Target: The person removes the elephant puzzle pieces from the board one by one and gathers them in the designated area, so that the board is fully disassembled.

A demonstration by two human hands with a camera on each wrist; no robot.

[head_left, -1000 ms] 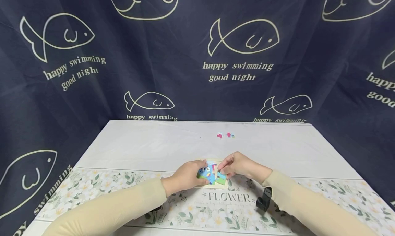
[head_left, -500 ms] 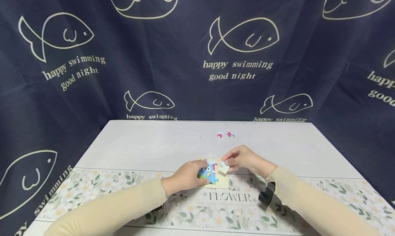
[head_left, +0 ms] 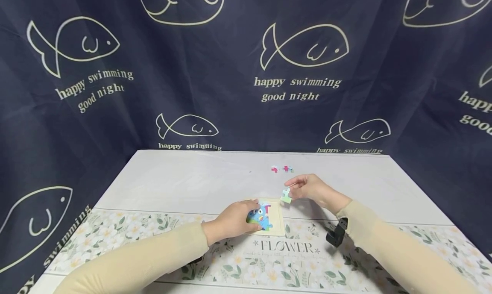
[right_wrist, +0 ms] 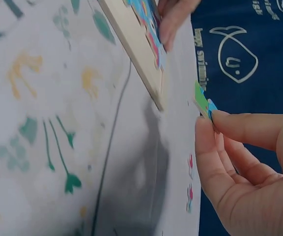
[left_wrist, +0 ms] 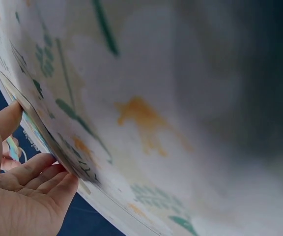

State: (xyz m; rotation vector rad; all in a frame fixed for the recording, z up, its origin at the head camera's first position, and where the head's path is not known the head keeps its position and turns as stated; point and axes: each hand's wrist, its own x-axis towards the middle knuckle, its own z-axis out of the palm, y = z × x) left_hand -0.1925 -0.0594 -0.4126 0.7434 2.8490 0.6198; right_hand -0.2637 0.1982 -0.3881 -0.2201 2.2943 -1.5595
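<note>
A wooden puzzle board [head_left: 276, 231] with a raised pale rim lies on the table. Its left part carries blue and green pieces [head_left: 263, 217] showing a cartoon animal, while bare wood shows on its right side. My left hand [head_left: 232, 218] holds the board from the left, thumb at the near side and fingers at the far side, covering part of the picture. Above and beyond the board's far right corner, my right hand [head_left: 312, 193] pinches a green and light-blue puzzle piece [head_left: 285, 196] between thumb and fingertips. The right wrist view shows that puzzle piece [right_wrist: 202, 100] edge-on, raised off the table.
Farther back on the white table [head_left: 200, 174] lie two small puzzle pieces, a pink one [head_left: 274, 169] and a pink and blue one [head_left: 288, 169]. A floral band with FLOWER lettering [head_left: 285, 246] runs along the near side. A dark fish-print curtain [head_left: 238, 93] hangs behind.
My right hand has lifted the green and blue puzzle piece off the board's right side, turned it, and moved away to the back right. The left hand has stayed on the board.
</note>
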